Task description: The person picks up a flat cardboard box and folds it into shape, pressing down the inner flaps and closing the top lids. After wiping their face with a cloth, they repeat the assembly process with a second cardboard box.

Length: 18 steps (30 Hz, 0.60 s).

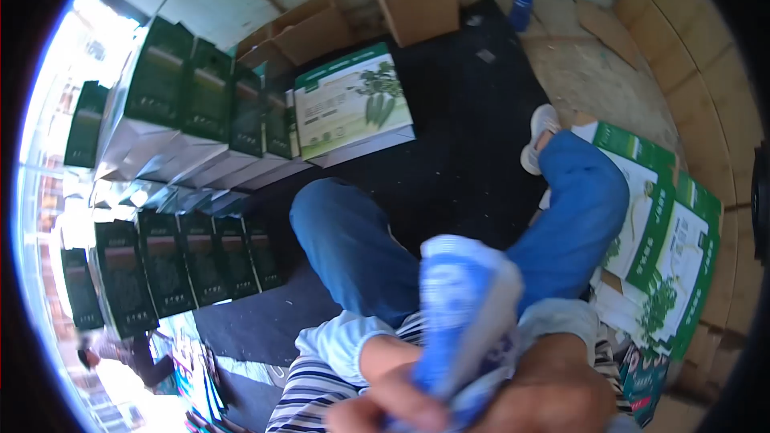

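Note:
A blue-and-white plastic packet (465, 305), smeared by motion, stands up in front of my body between both hands. My left hand (397, 401) is closed around its lower left side, with thumb and fingers pressed on it. On the other side, my right hand (553, 393) is closed against the packet's lower part; its fingertips are partly hidden. The print on the packet is too blurred to read. My legs in blue trousers are spread beyond the packet.
Dark green boxes (168, 265) stand in stacked rows at the left. A green-and-white carton (353, 104) lies on the black mat (457, 104). Flat printed cartons (666, 232) lie at the right. Open brown boxes (417, 4) and a blue bottle (521, 8) stand along the wall.

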Each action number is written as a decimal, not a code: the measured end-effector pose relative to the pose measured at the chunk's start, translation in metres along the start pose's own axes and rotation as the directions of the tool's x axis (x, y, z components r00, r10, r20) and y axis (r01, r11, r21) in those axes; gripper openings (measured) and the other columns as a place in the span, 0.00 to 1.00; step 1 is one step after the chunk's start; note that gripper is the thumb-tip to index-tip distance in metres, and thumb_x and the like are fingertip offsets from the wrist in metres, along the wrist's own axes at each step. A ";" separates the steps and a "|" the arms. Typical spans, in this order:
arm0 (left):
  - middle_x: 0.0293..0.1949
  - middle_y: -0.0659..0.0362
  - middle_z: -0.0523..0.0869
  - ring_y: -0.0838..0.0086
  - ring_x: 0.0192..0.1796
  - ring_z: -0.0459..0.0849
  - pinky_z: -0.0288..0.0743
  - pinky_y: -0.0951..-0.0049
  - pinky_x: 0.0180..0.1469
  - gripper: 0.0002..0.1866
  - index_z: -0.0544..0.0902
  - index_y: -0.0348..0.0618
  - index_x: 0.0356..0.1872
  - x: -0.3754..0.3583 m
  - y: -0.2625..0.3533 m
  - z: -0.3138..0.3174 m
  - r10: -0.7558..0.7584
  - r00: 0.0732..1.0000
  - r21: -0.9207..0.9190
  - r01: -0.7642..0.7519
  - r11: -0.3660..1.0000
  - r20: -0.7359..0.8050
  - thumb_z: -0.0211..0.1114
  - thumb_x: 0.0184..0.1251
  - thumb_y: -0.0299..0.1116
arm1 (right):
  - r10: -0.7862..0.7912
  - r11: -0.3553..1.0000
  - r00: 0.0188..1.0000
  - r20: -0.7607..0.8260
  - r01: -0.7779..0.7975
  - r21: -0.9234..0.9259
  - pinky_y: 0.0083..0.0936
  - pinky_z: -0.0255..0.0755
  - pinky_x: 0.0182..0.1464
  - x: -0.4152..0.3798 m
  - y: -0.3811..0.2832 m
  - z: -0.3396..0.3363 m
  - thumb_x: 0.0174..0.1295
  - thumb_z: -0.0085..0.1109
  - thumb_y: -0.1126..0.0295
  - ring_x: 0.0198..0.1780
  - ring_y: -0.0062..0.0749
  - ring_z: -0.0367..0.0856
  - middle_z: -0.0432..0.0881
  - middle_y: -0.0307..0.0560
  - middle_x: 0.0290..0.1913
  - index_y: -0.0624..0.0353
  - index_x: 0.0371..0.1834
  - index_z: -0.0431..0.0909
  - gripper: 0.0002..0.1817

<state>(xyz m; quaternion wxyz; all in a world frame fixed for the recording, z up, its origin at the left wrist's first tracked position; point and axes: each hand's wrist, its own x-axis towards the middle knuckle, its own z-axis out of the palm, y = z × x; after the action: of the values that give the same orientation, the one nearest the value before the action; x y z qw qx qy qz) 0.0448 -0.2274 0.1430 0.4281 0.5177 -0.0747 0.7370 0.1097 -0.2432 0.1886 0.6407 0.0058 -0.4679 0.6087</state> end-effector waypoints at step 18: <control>0.45 0.44 0.76 0.51 0.36 0.80 0.79 0.61 0.39 0.12 0.71 0.41 0.54 -0.028 0.007 0.004 0.083 0.996 0.070 -0.081 0.994 -0.026 0.50 0.73 0.31 | 0.410 0.440 0.655 -0.635 0.467 0.767 0.23 0.69 0.55 0.022 -0.019 0.082 0.61 0.59 0.75 0.46 0.30 0.79 0.77 0.46 0.37 0.62 0.37 0.76 0.04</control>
<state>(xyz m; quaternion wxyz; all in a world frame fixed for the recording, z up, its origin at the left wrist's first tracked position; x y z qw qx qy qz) 0.0448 -0.2495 0.1240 0.3803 0.5179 -0.0645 0.7636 0.0724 -0.2781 0.2591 0.6771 0.0997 0.2413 0.6880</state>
